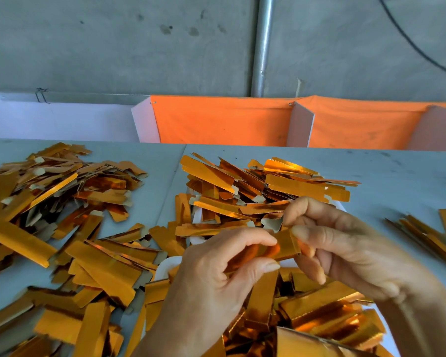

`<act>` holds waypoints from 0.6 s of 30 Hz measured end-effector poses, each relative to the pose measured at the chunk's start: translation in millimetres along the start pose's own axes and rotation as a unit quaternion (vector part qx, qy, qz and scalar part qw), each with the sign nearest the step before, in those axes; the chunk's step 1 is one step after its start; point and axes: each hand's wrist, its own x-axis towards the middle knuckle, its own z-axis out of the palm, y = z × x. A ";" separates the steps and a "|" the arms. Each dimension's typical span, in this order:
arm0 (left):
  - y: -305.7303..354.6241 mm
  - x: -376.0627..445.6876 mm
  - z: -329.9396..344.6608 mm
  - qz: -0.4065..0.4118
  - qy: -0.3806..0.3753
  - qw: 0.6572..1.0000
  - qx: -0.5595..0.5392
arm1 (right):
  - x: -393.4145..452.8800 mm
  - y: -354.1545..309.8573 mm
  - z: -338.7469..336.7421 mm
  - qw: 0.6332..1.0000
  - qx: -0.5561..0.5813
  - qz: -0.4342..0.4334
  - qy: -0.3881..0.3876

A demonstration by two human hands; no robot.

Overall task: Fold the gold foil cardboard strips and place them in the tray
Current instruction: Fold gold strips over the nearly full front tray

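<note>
Both hands hold one gold foil strip in front of me, above the tray. My left hand pinches its left part between thumb and curled fingers. My right hand grips its right end, where a grey tab sticks up. The white tray lies under the hands, mostly buried; only bits of its rim show. Folded gold strips fill it at the lower right.
Loose flat gold strips lie in heaps on the grey table: a big spread at the left, a pile behind the hands, a small bunch at the right edge. Orange cloth and white panels stand along the table's far edge.
</note>
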 end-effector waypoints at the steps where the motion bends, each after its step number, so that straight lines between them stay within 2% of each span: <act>1: 0.2 0.1 -0.4 -0.004 -0.002 1.000 -0.005 | 1.1 1.2 0.1 1.000 0.004 -0.003 0.002; 7: 1.5 -0.8 -0.2 -0.017 -0.007 1.000 -0.026 | 3.0 4.2 0.2 0.999 -0.039 -0.014 0.016; 18: 3.7 1.1 0.3 -0.016 -0.038 0.996 -0.083 | 2.6 4.2 -1.6 0.999 -0.020 -0.026 -0.017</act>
